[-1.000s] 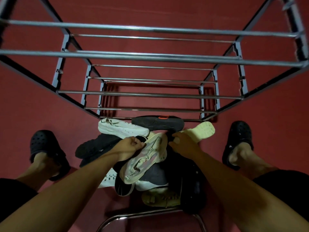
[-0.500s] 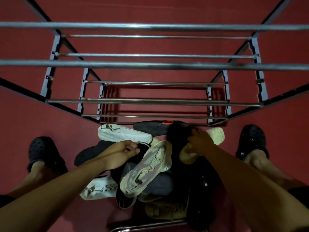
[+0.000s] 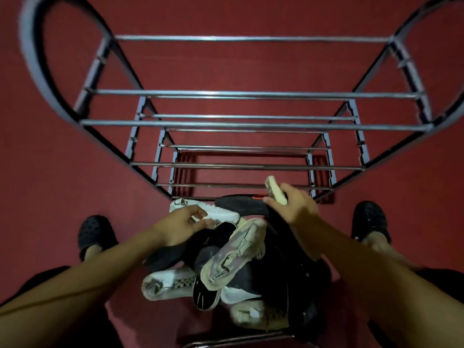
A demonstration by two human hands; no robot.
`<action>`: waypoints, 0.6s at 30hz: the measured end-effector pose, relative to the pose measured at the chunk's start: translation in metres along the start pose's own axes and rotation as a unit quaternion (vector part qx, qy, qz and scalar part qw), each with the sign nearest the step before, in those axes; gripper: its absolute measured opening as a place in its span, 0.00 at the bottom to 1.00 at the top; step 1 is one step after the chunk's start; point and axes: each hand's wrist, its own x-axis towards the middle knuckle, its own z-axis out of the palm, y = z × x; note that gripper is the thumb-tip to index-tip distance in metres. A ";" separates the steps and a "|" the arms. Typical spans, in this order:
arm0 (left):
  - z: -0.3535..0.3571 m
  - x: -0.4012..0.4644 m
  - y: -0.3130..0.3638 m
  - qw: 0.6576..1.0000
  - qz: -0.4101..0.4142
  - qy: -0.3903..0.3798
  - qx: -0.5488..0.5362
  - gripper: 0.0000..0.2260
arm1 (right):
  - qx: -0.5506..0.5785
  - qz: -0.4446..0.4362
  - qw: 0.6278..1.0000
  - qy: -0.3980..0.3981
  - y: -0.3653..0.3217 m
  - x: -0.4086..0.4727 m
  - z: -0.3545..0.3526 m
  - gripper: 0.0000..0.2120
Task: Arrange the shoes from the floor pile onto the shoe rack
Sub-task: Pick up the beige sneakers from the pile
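A pile of shoes (image 3: pixel 233 262) lies on the red floor between my feet, just in front of the metal shoe rack (image 3: pixel 251 124), whose bar shelves hold nothing. My right hand (image 3: pixel 292 205) grips a cream shoe (image 3: pixel 275 190), lifted above the pile near the rack's lowest bars. My left hand (image 3: pixel 184 223) hovers with loosely spread fingers over a white sneaker (image 3: pixel 213 212) at the pile's far left; whether it touches the sneaker is unclear. A pale grey-pink sneaker (image 3: pixel 233 254) lies sole-side on top of the pile, next to a black shoe with a red mark (image 3: pixel 241 204).
My feet in black clogs stand on each side of the pile, the left clog (image 3: pixel 94 234) and the right clog (image 3: pixel 369 219). A curved chrome bar (image 3: pixel 238 341) crosses the bottom edge below the pile. The red floor (image 3: pixel 62 172) surrounds the rack.
My right hand has pulled the cream shoe out of the pile and raised it toward the rack. My left hand let go of the grey-pink sneaker and opened over the white one.
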 end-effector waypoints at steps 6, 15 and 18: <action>-0.030 -0.032 0.004 0.998 0.040 0.032 0.033 0.22 | 0.206 0.060 0.976 0.029 -0.088 -0.012 0.005 0.25; -0.003 -0.050 -0.003 0.976 0.191 -0.071 0.076 0.41 | 0.349 0.234 0.907 0.007 -0.137 0.001 0.060 0.28; 0.001 -0.052 -0.014 0.974 0.189 -0.081 0.100 0.41 | 0.423 0.288 0.859 -0.032 -0.143 0.006 0.070 0.25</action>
